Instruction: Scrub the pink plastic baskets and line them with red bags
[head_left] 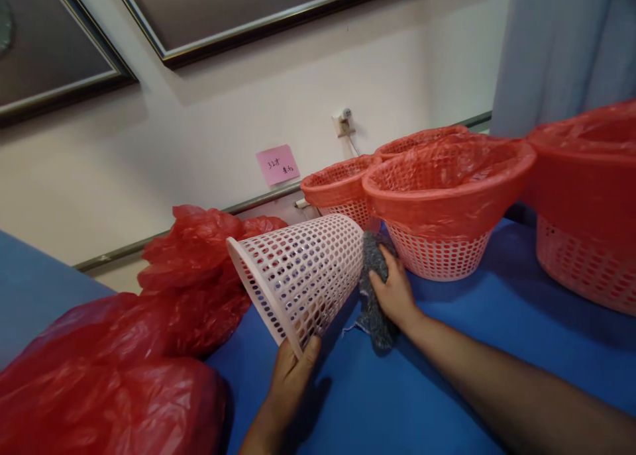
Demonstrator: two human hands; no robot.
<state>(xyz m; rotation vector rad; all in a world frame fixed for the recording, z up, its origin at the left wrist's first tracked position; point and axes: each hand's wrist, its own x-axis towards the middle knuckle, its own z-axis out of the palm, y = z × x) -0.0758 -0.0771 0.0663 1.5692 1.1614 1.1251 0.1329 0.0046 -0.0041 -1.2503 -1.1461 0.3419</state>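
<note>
A pale pink perforated wastebasket (311,263) is tipped on its side above the blue table, its mouth toward the left. My left hand (293,375) grips the rim at the lower edge, thumb outside and fingers partly inside. In my right hand (395,289) is a dark grey cloth (375,309), pressed against the basket's base. The cloth's lower end hangs down, with a loose thread at its left.
Red plastic bags (124,369) are heaped at the left. Several baskets lined with red bags, one a large basket (447,190), stand at the right. Behind are a pink note (278,164) and a wall socket (344,124). The tabletop (417,389) is blue.
</note>
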